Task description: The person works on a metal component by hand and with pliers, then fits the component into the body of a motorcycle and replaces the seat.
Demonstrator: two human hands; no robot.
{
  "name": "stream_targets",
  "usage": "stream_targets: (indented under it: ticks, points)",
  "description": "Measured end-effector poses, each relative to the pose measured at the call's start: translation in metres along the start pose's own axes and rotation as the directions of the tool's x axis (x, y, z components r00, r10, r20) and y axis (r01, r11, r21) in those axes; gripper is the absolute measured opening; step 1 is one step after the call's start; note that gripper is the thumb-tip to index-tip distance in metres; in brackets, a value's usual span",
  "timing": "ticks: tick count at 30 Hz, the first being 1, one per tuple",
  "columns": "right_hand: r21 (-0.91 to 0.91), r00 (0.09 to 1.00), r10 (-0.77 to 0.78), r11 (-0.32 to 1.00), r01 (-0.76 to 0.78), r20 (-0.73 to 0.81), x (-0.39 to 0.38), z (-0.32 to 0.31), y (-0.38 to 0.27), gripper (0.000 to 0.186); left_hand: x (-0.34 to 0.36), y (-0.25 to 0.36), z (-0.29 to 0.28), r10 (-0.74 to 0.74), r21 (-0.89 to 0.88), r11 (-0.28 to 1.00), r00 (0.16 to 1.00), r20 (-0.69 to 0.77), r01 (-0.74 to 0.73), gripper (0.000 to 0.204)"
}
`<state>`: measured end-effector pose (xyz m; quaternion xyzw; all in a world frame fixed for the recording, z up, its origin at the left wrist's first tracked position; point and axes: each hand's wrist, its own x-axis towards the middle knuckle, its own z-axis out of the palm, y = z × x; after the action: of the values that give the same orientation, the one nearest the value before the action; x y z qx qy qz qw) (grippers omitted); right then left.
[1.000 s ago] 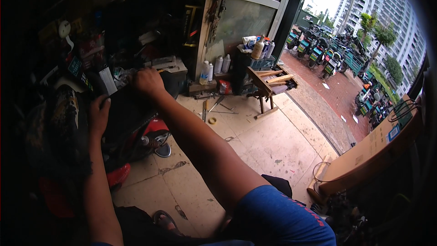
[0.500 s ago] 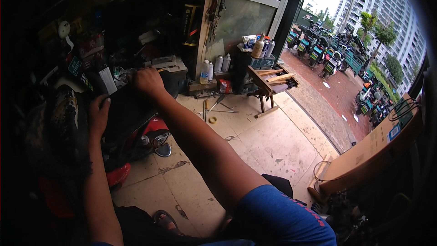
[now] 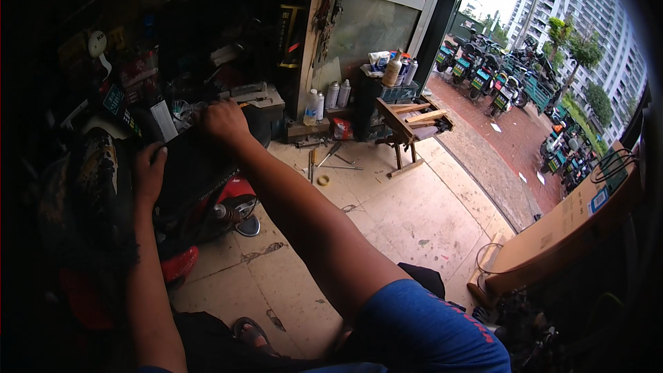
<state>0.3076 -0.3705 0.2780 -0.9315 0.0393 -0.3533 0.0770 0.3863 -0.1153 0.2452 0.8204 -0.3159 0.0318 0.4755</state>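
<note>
At the left, a dark piece with a broad black face (image 3: 200,166) and pale marks along its lower edge lies over a red two-wheeler (image 3: 181,262). My right hand (image 3: 224,123) is closed in a fist on its far edge, knuckles up. My left hand (image 3: 148,171) grips the left edge, thumb upward and fingers partly lost in shadow. Beside that hand sits a worn black rounded part (image 3: 103,166) with scuffed, pale patches. Under the black piece, a coil spring (image 3: 222,212) shows next to a small metal-rimmed part (image 3: 248,226).
Hand tools (image 3: 312,162) and a yellow tape roll (image 3: 322,180) lie on the tiled floor. Beyond stand a small wooden stool (image 3: 414,124) and spray cans (image 3: 338,94). A large cardboard box (image 3: 552,228) leans at the right. Parked scooters (image 3: 483,76) line the pavement outside.
Both hands keep their grip in almost the same place. The right hand has shifted very slightly; nothing else has visibly moved.
</note>
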Motion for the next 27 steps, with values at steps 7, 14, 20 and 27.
stream_targets:
  ticks: [7, 14, 20, 27]
  points:
    - [0.017, 0.999, 0.014, 1.000, -0.014, 0.035, 0.001, -0.006, -0.007, 0.047, -0.003, 0.002, -0.004, -0.017, -0.006, 1.000, 1.000, 0.007, 0.017, 0.050]
    - [0.030, 0.999, 0.011, 0.999, -0.013, 0.053, 0.000, -0.008, -0.002, 0.049, -0.004, 0.013, -0.004, -0.052, 0.015, 0.999, 0.996, 0.067, 0.051, 0.053]
    - [-0.042, 0.989, 0.060, 0.998, -0.055, 0.132, 0.003, 0.010, -0.004, 0.028, -0.001, -0.022, -0.007, 0.114, 0.031, 0.993, 0.991, -0.069, -0.112, 0.043]
    - [-0.200, 0.974, -0.182, 0.968, 0.153, -0.135, -0.010, 0.014, 0.027, 0.036, 0.005, -0.012, 0.010, 0.160, 0.013, 0.987, 0.986, -0.055, -0.160, 0.045]
